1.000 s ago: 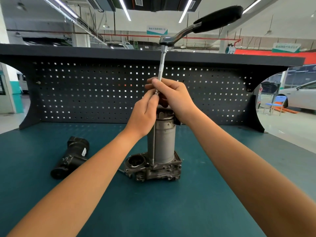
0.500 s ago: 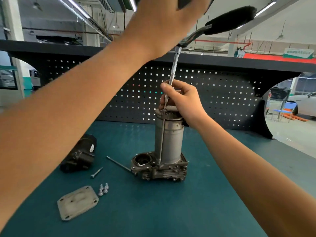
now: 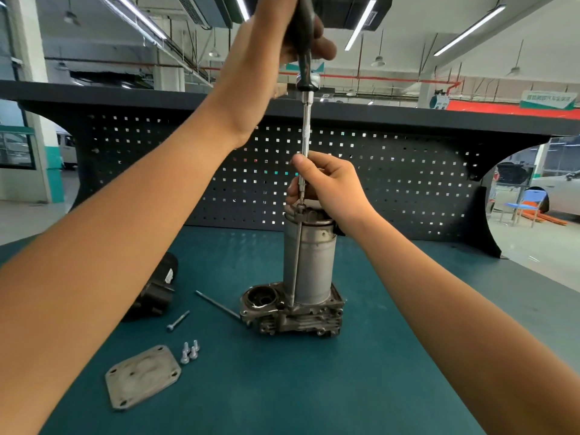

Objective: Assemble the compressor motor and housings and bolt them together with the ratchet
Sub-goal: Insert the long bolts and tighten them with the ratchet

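Closest to me, way down and left of both sets of fingers, the cover plate (image 3: 142, 376) lies flat on the mat (image 3: 314, 390), with three small bolts (image 3: 190, 354) just beside its far corner. A bit further out, a short bolt (image 3: 178, 321) and a spare long bolt (image 3: 219, 308) lie loose, the long one ending right at the housing (image 3: 298, 321). A black part (image 3: 155, 293) sits left of them.

The motor (image 3: 314, 265) stands upright on that housing, straight below the right fingers, with a long bolt (image 3: 296, 262) running down its side. The right hand (image 3: 329, 186) pinches the extension bar (image 3: 306, 130) just above the bolt head, fingers curled round it.

Big change: a second ago both hands were bunched at the motor top, and the ratchet (image 3: 303, 58) handle stuck out to the right with nobody on it. Now the left hand (image 3: 263, 42) is up high, wrapped around the handle, which has swung round toward me. I'd say the bolt's started and the real tightening is on. Pegboard (image 3: 219, 171) sits behind it all.
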